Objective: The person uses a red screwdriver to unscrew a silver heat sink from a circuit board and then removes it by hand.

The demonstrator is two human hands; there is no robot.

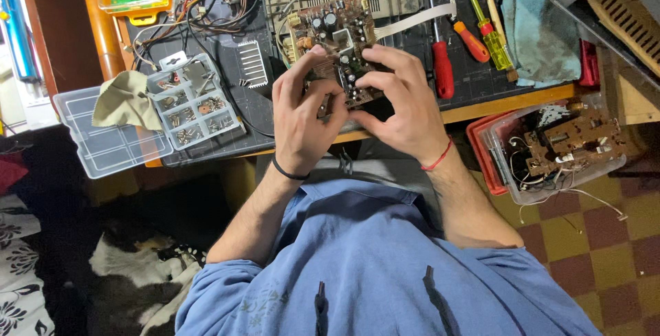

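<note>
I hold the circuit board [335, 40] above the bench's front edge: left hand [302, 119] and right hand [405, 106], fingers closed on its near edge. Support both sides evenly; avoid pressing components.

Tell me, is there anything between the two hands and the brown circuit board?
No, nothing visible. The left hand and the right hand both grip the circuit board directly, fingers on its near edge and parts. The white ribbon cable trails off to the far side, toward the red screwdriver, not between hands and board.
</note>
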